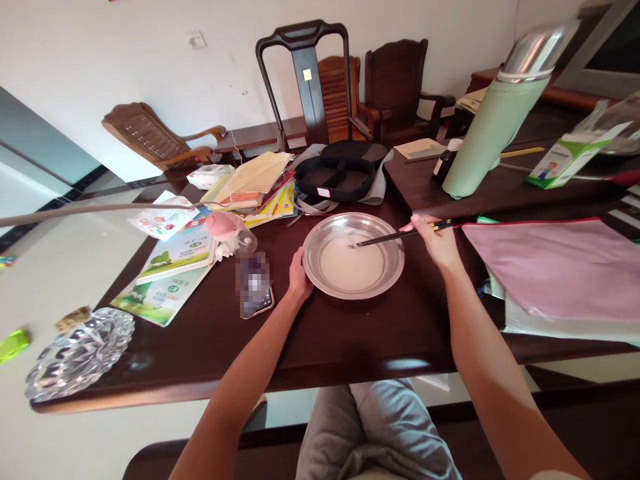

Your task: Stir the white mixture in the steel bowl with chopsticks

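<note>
- Shiny round metal bowl sat central on the counter.
- Its contents looked pale, milky.
- Left hand: grip held the bowl's left rim.
- Right hand: grip held dark chopsticks, tips perhaps dipped.

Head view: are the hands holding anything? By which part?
Right hand: dark chopsticks, toward their upper end. Left hand: metal bowl, at its left side.

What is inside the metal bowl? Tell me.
Inside the bowl is a pale, cloudy liquid, with chopsticks slanting in over it. Anything beneath its surface is hidden.
</note>
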A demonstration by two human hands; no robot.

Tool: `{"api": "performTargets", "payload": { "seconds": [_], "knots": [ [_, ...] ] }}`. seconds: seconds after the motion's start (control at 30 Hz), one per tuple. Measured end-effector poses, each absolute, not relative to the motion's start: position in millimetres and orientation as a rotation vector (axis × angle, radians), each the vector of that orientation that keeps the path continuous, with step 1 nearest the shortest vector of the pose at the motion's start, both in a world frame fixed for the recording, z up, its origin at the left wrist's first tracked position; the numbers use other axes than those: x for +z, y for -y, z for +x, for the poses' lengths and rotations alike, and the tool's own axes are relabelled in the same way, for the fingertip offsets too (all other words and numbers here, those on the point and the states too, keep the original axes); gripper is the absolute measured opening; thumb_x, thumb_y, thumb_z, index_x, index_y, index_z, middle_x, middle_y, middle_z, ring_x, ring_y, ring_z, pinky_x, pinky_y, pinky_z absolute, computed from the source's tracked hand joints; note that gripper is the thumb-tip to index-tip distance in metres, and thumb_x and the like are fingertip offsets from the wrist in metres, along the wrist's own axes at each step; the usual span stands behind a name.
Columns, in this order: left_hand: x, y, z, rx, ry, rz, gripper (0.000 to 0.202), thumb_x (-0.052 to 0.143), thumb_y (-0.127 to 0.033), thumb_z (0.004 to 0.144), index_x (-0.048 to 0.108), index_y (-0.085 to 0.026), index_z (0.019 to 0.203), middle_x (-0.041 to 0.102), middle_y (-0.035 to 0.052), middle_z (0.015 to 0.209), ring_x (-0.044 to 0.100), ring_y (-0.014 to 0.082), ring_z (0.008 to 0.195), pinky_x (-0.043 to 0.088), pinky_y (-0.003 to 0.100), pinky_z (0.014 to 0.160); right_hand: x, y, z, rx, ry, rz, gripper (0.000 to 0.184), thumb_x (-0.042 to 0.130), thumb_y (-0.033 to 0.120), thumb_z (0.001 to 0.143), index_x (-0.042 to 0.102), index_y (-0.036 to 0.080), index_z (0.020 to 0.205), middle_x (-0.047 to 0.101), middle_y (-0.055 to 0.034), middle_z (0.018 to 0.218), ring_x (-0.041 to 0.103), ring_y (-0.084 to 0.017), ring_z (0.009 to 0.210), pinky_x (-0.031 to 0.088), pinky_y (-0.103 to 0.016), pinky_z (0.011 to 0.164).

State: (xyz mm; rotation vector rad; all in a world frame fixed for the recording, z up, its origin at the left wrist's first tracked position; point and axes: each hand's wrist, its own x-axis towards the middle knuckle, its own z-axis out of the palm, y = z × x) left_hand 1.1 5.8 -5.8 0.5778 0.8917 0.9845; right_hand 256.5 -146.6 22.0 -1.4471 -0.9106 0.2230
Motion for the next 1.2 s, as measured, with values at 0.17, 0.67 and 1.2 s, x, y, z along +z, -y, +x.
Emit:
{"api": "performTargets", "payload": {
  "seconds": [0.17, 0.67, 1.2],
  "knots": [
    [-6.8, -6.0, 0.6, 0.992, -0.883, 0.568, 0.035, 0.085, -0.038, 0.081, 0.06, -0.02, 0.065, 0.062, -0.0035, 0.064, 0.061, 0.0159, 0.067, 0.05, 0.028, 0.074, 21.4, 147.5, 255.4, 0.315, 0.94, -1.415, 0.058, 0.071, 0.08, 0.083, 0.073, 0.026, 0.06, 0.077, -0.0053, 0.067, 0.074, -0.027, 0.072, 0.059, -0.044, 0.085],
    [-9.3, -7.0, 0.8, 0.99, -0.88, 0.586, 0.034, 0.086, -0.041, 0.078, 0.061, -0.02, 0.067, 0.063, -0.0027, 0.065, 0.06, 0.0157, 0.067, 0.052, 0.028, 0.073, 23.5, 144.5, 249.5, 0.377, 1.026, -1.432, 0.058, 0.072, 0.084, 0.078, 0.076, 0.027, 0.065, 0.081, -0.0053, 0.075, 0.077, -0.027, 0.08, 0.059, -0.041, 0.085],
    [-4.7, -4.7, 1.2, 0.997, -0.887, 0.601, 0.034, 0.085, -0.04, 0.079, 0.06, -0.021, 0.066, 0.062, -0.0036, 0.064, 0.059, 0.0151, 0.066, 0.051, 0.027, 0.071, 25.4, 146.5, 251.5, 0.273, 0.976, -1.472, 0.058, 0.071, 0.084, 0.079, 0.077, 0.027, 0.068, 0.082, -0.0048, 0.078, 0.077, -0.028, 0.083, 0.059, -0.043, 0.091]
  ]
}}
